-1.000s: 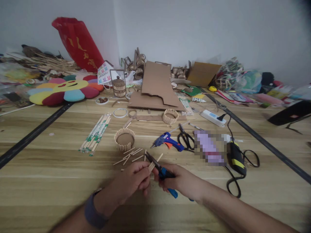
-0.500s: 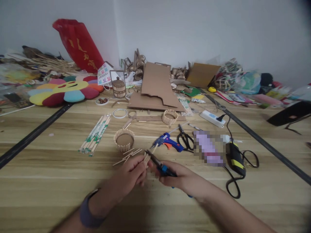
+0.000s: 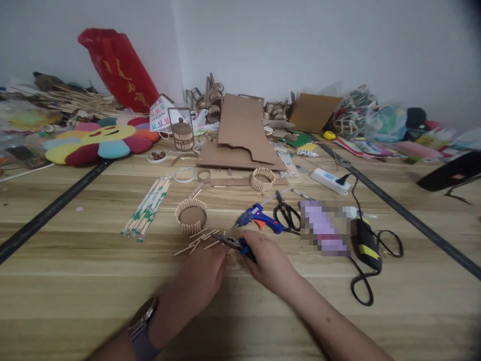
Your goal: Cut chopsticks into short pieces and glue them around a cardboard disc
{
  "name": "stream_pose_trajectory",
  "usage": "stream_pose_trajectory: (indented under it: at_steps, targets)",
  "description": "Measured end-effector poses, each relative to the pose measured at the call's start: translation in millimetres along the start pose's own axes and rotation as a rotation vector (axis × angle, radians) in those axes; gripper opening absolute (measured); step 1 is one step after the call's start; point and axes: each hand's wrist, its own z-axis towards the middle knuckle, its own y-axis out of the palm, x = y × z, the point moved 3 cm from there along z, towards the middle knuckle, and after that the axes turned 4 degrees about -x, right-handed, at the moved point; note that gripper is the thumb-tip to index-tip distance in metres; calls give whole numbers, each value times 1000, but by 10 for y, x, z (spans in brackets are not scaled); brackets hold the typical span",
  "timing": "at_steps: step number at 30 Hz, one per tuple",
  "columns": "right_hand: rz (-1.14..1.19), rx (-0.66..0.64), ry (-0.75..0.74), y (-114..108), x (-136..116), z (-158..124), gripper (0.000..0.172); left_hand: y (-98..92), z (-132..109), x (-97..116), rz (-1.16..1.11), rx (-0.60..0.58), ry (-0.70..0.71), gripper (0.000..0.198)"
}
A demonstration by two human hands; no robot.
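Right hand [image 3: 269,259] holds one pliers [image 3: 232,242] near one glue gun [image 3: 268,223].

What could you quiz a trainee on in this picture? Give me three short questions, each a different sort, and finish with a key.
1. Name the tool: what does the right grip hold?
2. True or false: in the picture, the glue gun lies to the left of the scissors.
3. Fill the gap: the many-coloured cushion with a yellow middle is shaped like a ____.

Key: 1. A pair of pliers. 2. True. 3. Flower.
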Motion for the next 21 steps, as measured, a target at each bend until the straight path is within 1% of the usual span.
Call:
stream_pose_trajectory:
  at_steps: [3,6,10,13,15,16,18,20,21]
  targets:
    - [-29,-32,75,76,14,20,18,39,13,-22,120,-16,-72,33]
    - [-37,-56,118,124,16,14,14,75,13,-32,190,-34,-122,31]
    - [-58,-57,178,170,-14,-2,16,94,3,40,266,-65,-116,32]
    - [-89,-48,217,211,-51,5,17,110,0,122,355,-135,-193,34]
    - [-112,-41,235,232,-65,19,19,114,6,157,385,-162,-245,36]
    - [-118,-34,238,233,-62,25,21,109,11,163,382,-158,-247,36]
    - [-93,-15,221,210,-34,30,22,70,20,147,312,-101,-208,34]
    - [22,-15,157,155,18,17,19,3,17,104,129,-50,-112,27]
    - [114,-29,105,117,44,3,15,-32,9,75,-1,-54,-71,23]
